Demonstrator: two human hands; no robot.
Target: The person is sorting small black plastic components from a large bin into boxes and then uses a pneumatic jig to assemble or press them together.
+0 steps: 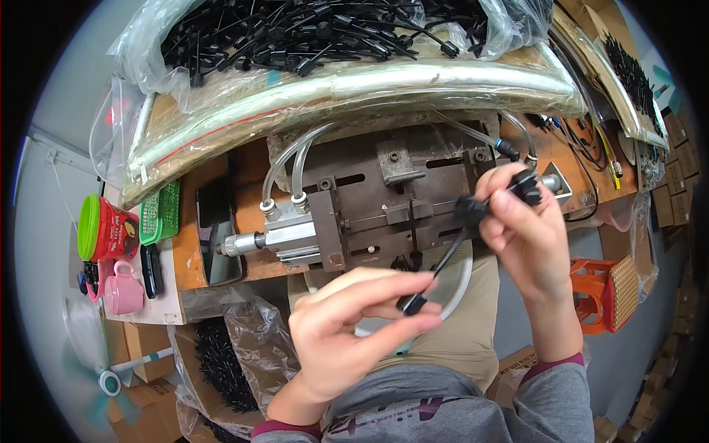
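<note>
"Where was the black rod [449, 258]?"

"Slanting between the hands, just before the metal fixture [369, 188] on the desk [188, 244]."

"And the hands?"

"The left hand [343, 325], at six o'clock, pinched its lower end between thumb and fingers. The right hand [532, 240], at three o'clock, gripped black toothed heads [527, 187] by its upper end; I couldn't tell whether all were one piece."

"Any risks?"

"A light left pinch could have let it slip, I'd judge; an uneven pull might have bent the slim shaft, or snagged it on the fixture."
</note>
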